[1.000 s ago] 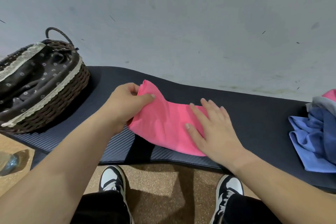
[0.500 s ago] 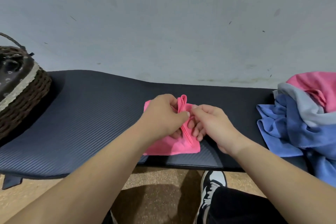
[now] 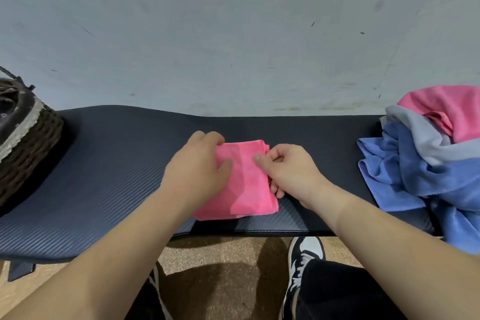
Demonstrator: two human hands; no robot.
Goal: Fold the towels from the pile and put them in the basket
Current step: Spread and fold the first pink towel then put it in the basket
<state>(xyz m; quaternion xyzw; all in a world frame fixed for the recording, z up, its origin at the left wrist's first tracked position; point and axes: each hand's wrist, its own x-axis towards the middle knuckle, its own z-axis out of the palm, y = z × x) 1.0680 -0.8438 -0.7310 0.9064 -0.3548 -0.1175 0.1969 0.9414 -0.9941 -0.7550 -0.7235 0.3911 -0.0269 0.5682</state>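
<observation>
- We show the pink towel (image 3: 246, 179) as a compact folded rectangle lying flat on the dark mat (image 3: 117, 163) between the two hands. Its long axis runs from the far side toward the body, and the near end leans slightly rightward.
- The left hand (image 3: 197, 169) grips the towel's left edge. The thumb lies on top of the cloth and the fingers curl over the far-left corner, so the hand is closed on fabric rather than spread flat.
- The right hand (image 3: 288, 169) pinches the right edge close to the far corner, with the thumb on top and the curled fingers tucked at or under the edge. We cannot tell how many layers it holds.
- The towel's body therefore lies inward of both grips, to the right of the left hand and to the left of the right hand. It reaches nearer the body than either thumb.
- The basket (image 3: 31, 138) stands well apart to the left of the left-hand grip. Only part of its woven wall and pale trim is in view.
- We judge the left hand the nearer to the basket. A transfer would run leftward, across the long axis, with the towel's long left edge leading.
- The pile (image 3: 428, 153) of loose blue, grey and pink towels lies well apart to the right of the right-hand grip. We judge the right hand better placed to draw the next towel.
- We judge this fold nearly complete, with placement in the basket not yet begun.
</observation>
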